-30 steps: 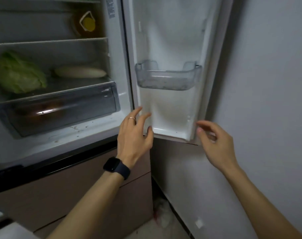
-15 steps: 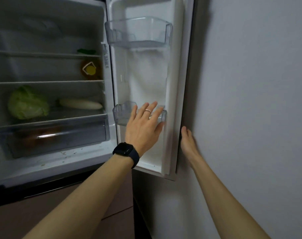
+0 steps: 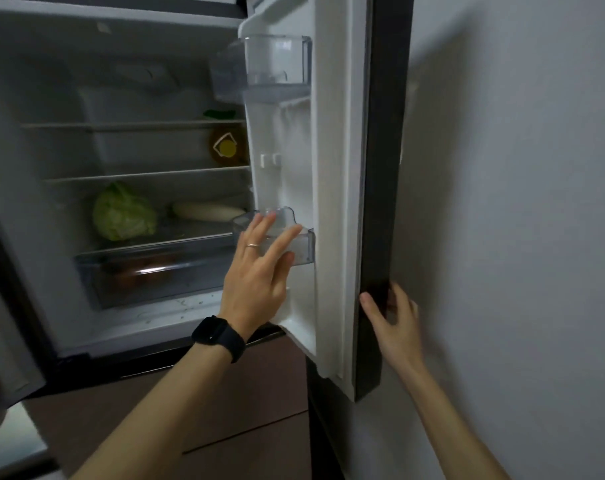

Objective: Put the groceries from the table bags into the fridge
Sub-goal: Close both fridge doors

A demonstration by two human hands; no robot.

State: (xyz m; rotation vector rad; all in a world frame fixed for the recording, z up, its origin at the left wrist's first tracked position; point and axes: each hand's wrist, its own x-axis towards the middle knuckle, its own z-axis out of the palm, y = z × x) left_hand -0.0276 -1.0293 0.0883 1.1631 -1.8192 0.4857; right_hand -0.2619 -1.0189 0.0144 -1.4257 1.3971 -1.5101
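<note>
The fridge stands open, and its door (image 3: 332, 168) is swung out on the right, close to the wall. My left hand (image 3: 256, 278), with a black watch and a ring, lies flat with fingers spread against the clear lower door bin (image 3: 303, 247). My right hand (image 3: 394, 323) grips the door's dark outer edge, thumb in front and fingers behind. Inside lie a green cabbage (image 3: 123, 213) and a white radish (image 3: 207, 211) on the lowest shelf. A bottle with a yellow cap (image 3: 226, 148) lies one shelf up. Neither hand holds any grocery.
An upper clear door bin (image 3: 277, 60) holds nothing. A crisper drawer (image 3: 148, 271) sits under the cabbage shelf. Something green (image 3: 219, 114) lies on the top shelf. Brown lower fronts (image 3: 242, 410) are below the fridge compartment. A grey wall (image 3: 519, 237) stands just right of the door.
My right hand went from open air to the door's outer edge. My left hand rose onto the lower door bin. The door has turned edge-on to me and the view has risen.
</note>
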